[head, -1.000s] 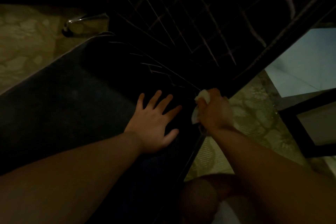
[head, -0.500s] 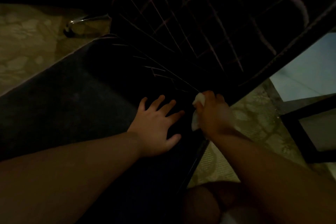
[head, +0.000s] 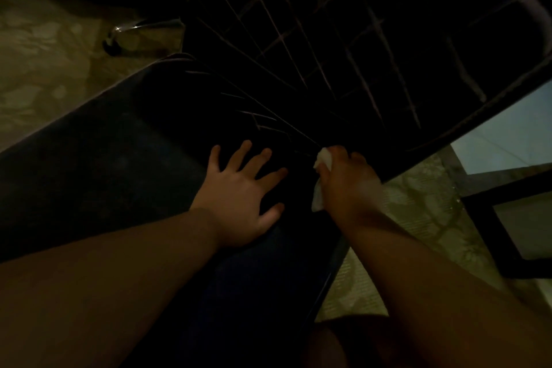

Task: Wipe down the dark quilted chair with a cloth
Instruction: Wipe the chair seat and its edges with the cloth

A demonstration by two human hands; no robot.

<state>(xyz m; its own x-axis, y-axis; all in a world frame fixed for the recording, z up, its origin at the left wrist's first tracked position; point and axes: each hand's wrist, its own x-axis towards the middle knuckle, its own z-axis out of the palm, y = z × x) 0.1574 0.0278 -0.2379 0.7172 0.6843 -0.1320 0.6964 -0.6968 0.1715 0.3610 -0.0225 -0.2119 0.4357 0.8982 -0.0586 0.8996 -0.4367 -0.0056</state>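
The dark quilted chair (head: 328, 48) fills the middle of the view, its stitched backrest rising above a plain dark seat, the pale quilting lines running down into the crease where the two meet. Right at that crease, toward the chair's right edge, sits the cloth (head: 321, 179) — a small white wad, bunched inside the right hand (head: 348, 185), whose fingers are curled closed around it so only its edges poke out. Pressed there, the hand seems to be working the seam where dust would likely gather. The left hand (head: 242, 200) lies flat on the seat just beside it, fingers spread wide and holding nothing — probably bracing the chair so it does not roll or swivel under the rubbing. Beyond the chair's left side, a chrome leg with a caster (head: 112, 46) rests on the patterned floor (head: 41, 69); off its right edge stands a dark-framed glass table (head: 507, 197).
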